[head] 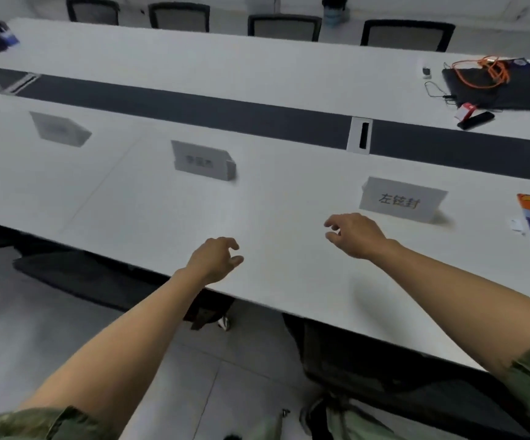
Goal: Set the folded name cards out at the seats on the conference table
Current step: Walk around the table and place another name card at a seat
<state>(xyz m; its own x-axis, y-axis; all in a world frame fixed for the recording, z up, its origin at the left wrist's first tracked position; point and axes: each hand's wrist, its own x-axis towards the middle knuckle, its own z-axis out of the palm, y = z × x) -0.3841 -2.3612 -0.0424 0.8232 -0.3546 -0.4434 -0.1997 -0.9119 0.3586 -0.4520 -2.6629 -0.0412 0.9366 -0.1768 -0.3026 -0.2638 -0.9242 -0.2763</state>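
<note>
- The nearest name card (401, 200) stands upright on the bench (273, 198), just beyond the right grip (354, 235); a second name card (201, 160) stands further left.
- The right grip and the left grip (214, 260) hover released, fingers loosely curled, holding nothing.

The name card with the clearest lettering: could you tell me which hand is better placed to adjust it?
Probably the right: the right hand hovers empty just short of that name card, while the left hand, also empty, is farther away.
</note>
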